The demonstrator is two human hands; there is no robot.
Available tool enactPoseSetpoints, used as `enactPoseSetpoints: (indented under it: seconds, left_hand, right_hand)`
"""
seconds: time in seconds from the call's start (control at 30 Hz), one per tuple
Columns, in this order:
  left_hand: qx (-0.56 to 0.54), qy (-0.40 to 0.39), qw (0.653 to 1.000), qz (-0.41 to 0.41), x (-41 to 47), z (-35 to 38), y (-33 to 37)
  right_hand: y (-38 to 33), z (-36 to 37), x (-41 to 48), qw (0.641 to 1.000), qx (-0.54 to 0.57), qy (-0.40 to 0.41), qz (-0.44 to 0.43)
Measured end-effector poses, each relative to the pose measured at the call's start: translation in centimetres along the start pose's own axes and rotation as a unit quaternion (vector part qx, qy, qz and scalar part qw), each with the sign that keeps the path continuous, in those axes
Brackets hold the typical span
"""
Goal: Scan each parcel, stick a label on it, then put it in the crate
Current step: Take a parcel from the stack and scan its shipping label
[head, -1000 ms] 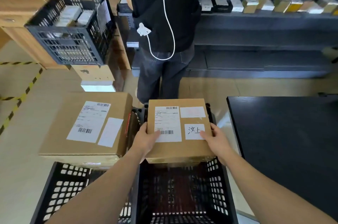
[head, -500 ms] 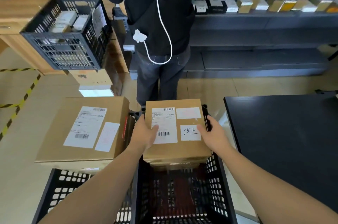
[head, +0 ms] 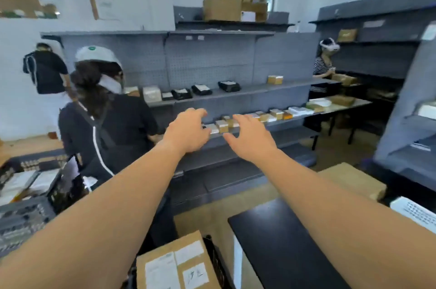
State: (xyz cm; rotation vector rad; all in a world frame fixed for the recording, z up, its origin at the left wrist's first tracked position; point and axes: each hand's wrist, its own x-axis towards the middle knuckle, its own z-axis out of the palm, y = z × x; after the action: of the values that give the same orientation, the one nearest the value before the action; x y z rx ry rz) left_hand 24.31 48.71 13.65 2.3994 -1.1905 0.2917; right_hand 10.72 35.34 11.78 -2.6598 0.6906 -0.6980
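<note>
Hands are free: your left hand [head: 188, 130] and right hand [head: 251, 137] hang spread and empty ahead of you, holding nothing. The labelled parcel [head: 177, 265] sits below on the black crate [head: 215, 257], apparently delivered there, so you can fetch another.

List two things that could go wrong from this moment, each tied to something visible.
1. Both bare hands, left hand and right hand, are empty and raised close behind the person in the black top; a bump seems possible.
2. The labelled brown cardboard parcel appears perched on the black crate's rim, unheld; it might tip.
</note>
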Motion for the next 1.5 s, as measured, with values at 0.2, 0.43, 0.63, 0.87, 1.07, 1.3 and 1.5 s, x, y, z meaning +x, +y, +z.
enactPoseSetpoints:
  seconds: [0.2, 0.43, 0.63, 0.87, 1.07, 1.3, 1.5]
  left_hand:
    - [-0.063, -0.023, 0.986, 0.155, 3.6, 4.4, 17.0]
    - [-0.127, -0.047, 0.942, 0.308, 1.5, 11.3, 38.8]
    - [-0.146, -0.065, 0.928, 0.337, 0.4, 17.4, 55.0]
    - [-0.142, -0.104, 0.929, 0.326, 2.6, 24.4, 65.8]
    - [-0.134, -0.118, 0.94, 0.292, 8.4, 30.8, 69.2]
    - [-0.142, -0.17, 0.952, 0.213, 16.2, 42.2, 69.3]
    - [-0.135, -0.228, 0.959, 0.104, 18.9, 50.8, 66.2]
  right_hand:
    - [13.2, -13.3, -6.3, 0.983, -0.08, 0.082, 0.144]
    - [29.3, -26.6, -19.3, 0.934, -0.128, 0.154, 0.295]
    - [41.2, -33.6, -25.1, 0.919, -0.141, 0.165, 0.329]
    - [53.6, -37.2, -25.5, 0.919, -0.116, 0.136, 0.352]
    - [63.3, -36.7, -22.6, 0.921, -0.107, 0.115, 0.357]
    - [74.7, -31.6, -15.2, 0.929, -0.095, 0.038, 0.355]
    - [80.6, -23.8, -8.9, 0.943, -0.068, -0.06, 0.321]
